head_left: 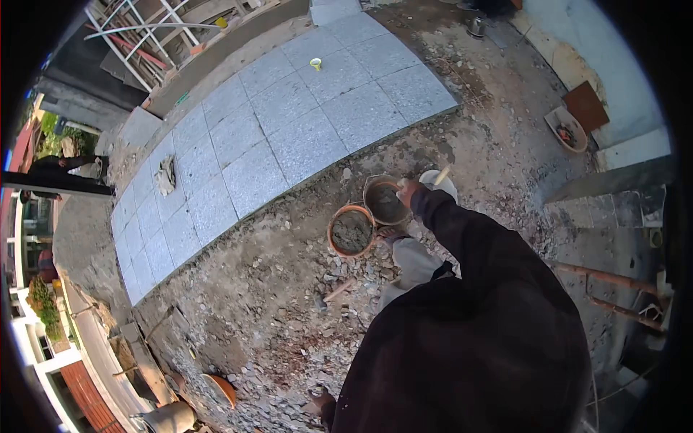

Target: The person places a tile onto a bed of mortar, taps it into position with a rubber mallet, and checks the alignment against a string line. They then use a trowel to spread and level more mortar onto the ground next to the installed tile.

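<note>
My right hand (406,193) is closed at the right rim of a bucket (370,193) with grey mortar or muddy mix inside. Touching that bucket on its lower left is an orange-rimmed bucket (333,242) filled with lumpy grey mortar. Just right of my hand stands a white bucket (449,189), with a light wooden handle (442,174) sticking up over it. My left hand (321,403) hangs low over the rubble at the bottom edge, its fingers small and dark. A hammer (336,291) lies on the rubble below the buckets, near my foot.
Pale speckled floor tiles (296,108) stretch beyond the buckets, bearing a small yellow-white cup (315,64) and a crumpled cloth (165,175). Broken stone covers the ground. A basin (566,131) stands by the right wall. Another person (72,167) is at the far left.
</note>
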Action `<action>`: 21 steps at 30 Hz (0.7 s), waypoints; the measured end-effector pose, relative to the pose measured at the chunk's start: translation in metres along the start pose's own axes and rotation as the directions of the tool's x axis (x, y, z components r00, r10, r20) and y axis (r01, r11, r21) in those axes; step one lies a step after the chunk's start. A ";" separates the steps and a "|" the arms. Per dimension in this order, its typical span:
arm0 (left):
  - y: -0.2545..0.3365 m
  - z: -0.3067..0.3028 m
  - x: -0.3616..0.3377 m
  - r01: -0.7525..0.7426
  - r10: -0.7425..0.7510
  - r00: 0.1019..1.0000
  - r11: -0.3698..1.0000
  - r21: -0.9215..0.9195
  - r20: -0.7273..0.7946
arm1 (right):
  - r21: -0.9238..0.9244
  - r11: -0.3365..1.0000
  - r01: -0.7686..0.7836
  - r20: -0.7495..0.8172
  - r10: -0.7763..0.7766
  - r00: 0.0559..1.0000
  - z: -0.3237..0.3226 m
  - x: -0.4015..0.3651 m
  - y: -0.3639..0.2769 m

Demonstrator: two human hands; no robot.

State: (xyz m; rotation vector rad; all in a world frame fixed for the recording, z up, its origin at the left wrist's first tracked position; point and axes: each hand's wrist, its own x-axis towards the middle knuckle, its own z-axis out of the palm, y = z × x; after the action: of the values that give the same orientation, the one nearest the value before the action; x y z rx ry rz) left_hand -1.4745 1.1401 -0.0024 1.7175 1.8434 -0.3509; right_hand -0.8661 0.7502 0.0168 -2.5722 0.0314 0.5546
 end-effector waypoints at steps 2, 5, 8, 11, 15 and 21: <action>0.034 -0.041 0.061 -0.114 0.114 0.993 0.993 0.030 -0.002 | 0.191 0.980 0.046 -0.258 0.005 0.966 -0.083 -0.056 -0.026; 0.111 -0.068 0.110 -0.180 0.192 0.980 0.969 0.171 -0.052 | 0.228 0.906 0.356 -0.646 -0.133 0.751 -0.162 -0.132 -0.064; 0.205 -0.038 0.124 -0.434 0.408 0.901 0.835 0.339 0.148 | 0.154 0.759 0.632 -0.877 -0.189 0.441 -0.190 -0.191 -0.109; 0.315 0.026 -0.012 -0.232 0.340 0.880 0.917 -0.325 0.331 | 0.139 0.621 0.771 -0.960 -0.108 0.260 -0.150 -0.212 -0.154; 0.407 0.078 -0.152 0.463 0.443 0.365 0.677 -0.572 0.819 | 0.669 0.657 0.347 -0.084 -0.398 0.914 0.077 -0.194 -0.179; 0.423 0.020 -0.105 -0.219 0.698 0.697 0.428 -0.877 0.167 | -0.115 0.964 0.240 0.248 -0.206 0.947 0.128 -0.213 0.058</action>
State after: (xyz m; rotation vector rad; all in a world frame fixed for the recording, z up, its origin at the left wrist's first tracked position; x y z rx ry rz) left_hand -1.0592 1.0998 0.1259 1.1970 0.7723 0.2637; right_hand -1.1170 0.7440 -0.0286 -2.5819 -0.3909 0.7930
